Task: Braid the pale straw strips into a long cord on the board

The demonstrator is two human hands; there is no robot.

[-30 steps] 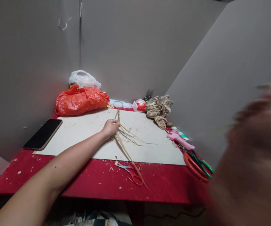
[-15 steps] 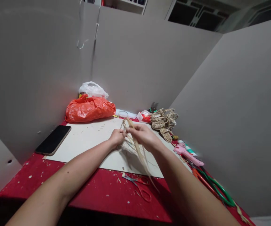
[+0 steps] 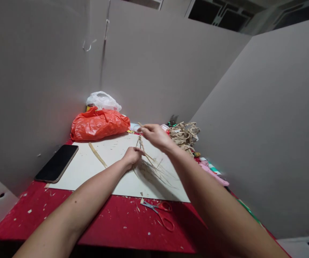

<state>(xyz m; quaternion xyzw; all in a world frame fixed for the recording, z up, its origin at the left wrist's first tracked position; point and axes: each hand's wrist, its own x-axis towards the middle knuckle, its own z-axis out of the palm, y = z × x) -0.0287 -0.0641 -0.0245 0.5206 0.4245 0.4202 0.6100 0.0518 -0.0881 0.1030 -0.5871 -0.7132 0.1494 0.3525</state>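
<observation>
My left hand [image 3: 133,156] pinches a work of twisted plant fibre [image 3: 140,144] over the white board [image 3: 90,175]. A narrow looped top stands above the fingers, and loose fibre ends [image 3: 163,175] fan out to the right. My right hand [image 3: 155,136] is raised just above and to the right, fingers closed on a thin tan fibre strip whose tip [image 3: 140,124] pokes out. A flat tan strip [image 3: 97,154] lies left of my left wrist and runs behind the forearm; whether it joins the strip in my right hand, I cannot tell.
Scissors [image 3: 159,211] with red handles lie on the red cloth [image 3: 111,222] at the front. A black phone [image 3: 57,163] is at left, a red plastic bag [image 3: 100,123] behind it. Braided cords [image 3: 183,136] and a pink tool [image 3: 216,175] line the right. Grey panels [image 3: 149,71] enclose the table.
My right hand has moved up and slightly left, away from my left hand. The wide strip that hung from it is gone from there, and a flat strip now shows at left.
</observation>
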